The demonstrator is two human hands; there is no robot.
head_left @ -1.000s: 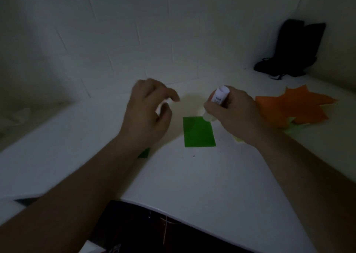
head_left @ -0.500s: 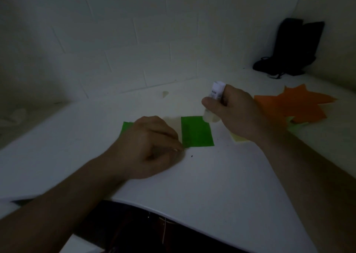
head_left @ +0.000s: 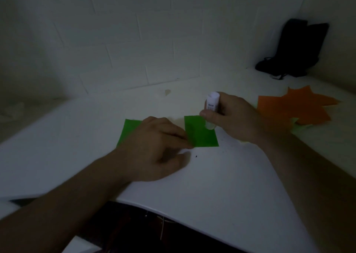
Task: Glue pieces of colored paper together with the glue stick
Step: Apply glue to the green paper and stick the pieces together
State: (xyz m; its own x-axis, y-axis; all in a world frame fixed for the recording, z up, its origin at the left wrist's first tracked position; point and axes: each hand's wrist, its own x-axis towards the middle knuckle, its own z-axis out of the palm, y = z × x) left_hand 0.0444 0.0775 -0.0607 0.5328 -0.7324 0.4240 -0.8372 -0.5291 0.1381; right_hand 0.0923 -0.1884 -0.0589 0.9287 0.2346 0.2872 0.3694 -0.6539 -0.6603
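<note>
The right hand (head_left: 237, 117) holds the glue stick (head_left: 211, 110) with thumb and fingers curled around its white body. The stick stands almost upright, its open end down on the far right corner of the right green paper (head_left: 200, 132); I judge this is so that the glue goes straight onto the sheet. The left hand (head_left: 158, 148) lies with its fingers bent downward, and the fingertips (head_left: 187, 143) press on the near left edge of the same paper, probably to keep it from sliding under the stick. This hand grasps nothing.

A second green paper (head_left: 128, 132) lies flat at 9 o'clock from the first one, partly hidden under the left hand. I think it is the piece to be joined next.

On the white table (head_left: 221, 185), at 3 o'clock from the glue stick, there is a pile of orange paper (head_left: 294, 108) with something pale yellow-green under it. A black object (head_left: 296, 50) leans in the corner at 1 o'clock; what it is I cannot tell. Nothing stands between the hands and the papers, only the left hand covers part of the second sheet.
</note>
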